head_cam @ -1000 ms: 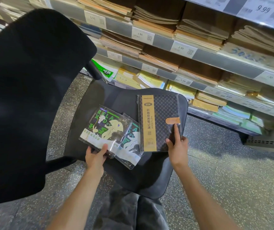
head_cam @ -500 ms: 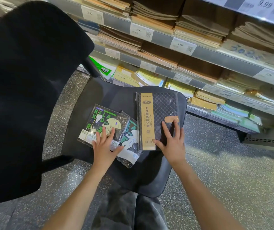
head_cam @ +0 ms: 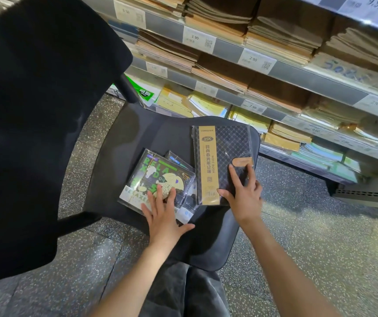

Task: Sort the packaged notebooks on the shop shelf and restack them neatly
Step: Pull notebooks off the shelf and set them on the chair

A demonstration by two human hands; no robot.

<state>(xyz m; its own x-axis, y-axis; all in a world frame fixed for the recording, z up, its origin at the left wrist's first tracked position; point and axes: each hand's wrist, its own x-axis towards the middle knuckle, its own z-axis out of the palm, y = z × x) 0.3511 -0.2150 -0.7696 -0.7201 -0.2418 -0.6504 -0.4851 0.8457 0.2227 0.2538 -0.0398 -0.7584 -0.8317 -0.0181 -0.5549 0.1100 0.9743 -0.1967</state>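
Note:
A black chair seat point(head_cam: 137, 133) holds the packaged notebooks. On its right lies a dark quilted notebook point(head_cam: 229, 147) with a gold band and a tan clasp, wrapped in clear plastic. My right hand point(head_cam: 243, 193) rests flat on its lower right corner, fingers spread. To the left lies a green and black cartoon notebook point(head_cam: 156, 172) in clear plastic, stacked on a second one point(head_cam: 179, 160) that peeks out behind it. My left hand point(head_cam: 163, 213) lies flat on the lower edge of this pair, fingers apart.
The chair's tall black backrest point(head_cam: 35, 110) fills the left of the view. Shop shelves point(head_cam: 297, 72) with stacks of brown and coloured notebooks and price tags run across the top and right. Speckled floor point(head_cam: 320, 236) lies to the right; my knees point(head_cam: 188, 291) are below the seat.
My left hand went from gripping the cartoon notebooks' edge to lying flat on them. My right hand slid onto the dark notebook's lower corner. The two cartoon notebooks now overlap more.

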